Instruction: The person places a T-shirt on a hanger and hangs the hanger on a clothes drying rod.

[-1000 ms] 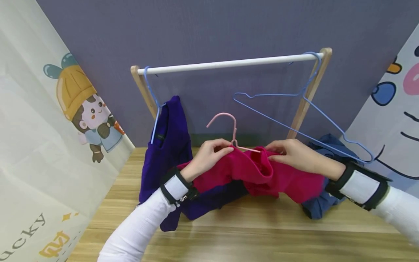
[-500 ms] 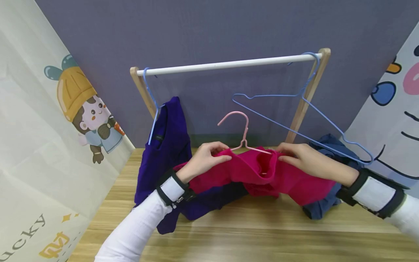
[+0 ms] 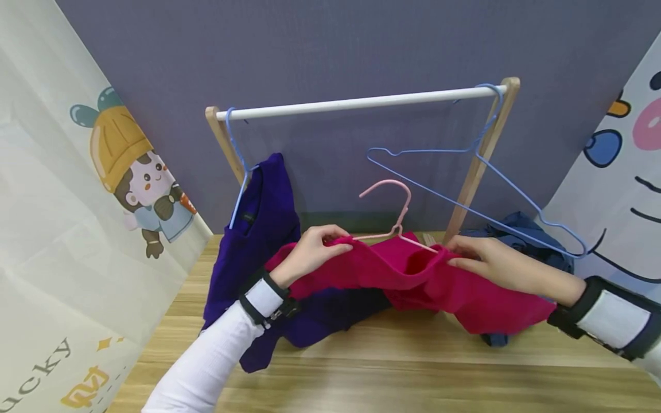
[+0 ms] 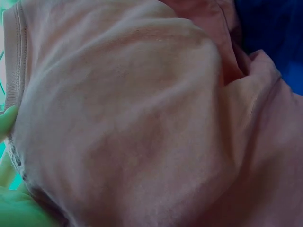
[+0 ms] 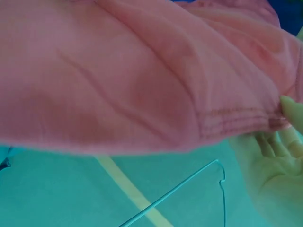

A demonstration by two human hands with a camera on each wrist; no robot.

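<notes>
A crimson shirt (image 3: 356, 272) spreads between both hands in the head view, its neckline sagging in the middle. My left hand (image 3: 310, 255) pinches the neckline at the left, thumb on the near side. On the right, my right hand (image 3: 490, 261) pinches the fabric near the other side of the neck. A pink clothes hanger (image 3: 399, 221) stands hook up out of the neckline, its hook tilted left. Its lower parts are hidden inside the shirt. Shirt fabric (image 4: 118, 118) fills most of the left wrist view. In the right wrist view, fingers (image 5: 293, 113) grip the stitched neckband.
Behind stands a wooden rack with a white rail (image 3: 356, 104). A blue hanger (image 3: 413, 151) hangs bare at its right end. Another blue hanger (image 3: 240, 198) at the left holds a purple garment (image 3: 271, 201). Dark blue clothing (image 3: 521, 235) lies at the right on the wooden table (image 3: 392, 373).
My hands have moved apart, the left one slightly left and the right one further right, widening the neckline. The pink hanger has shifted right, and more of its shoulders shows.
</notes>
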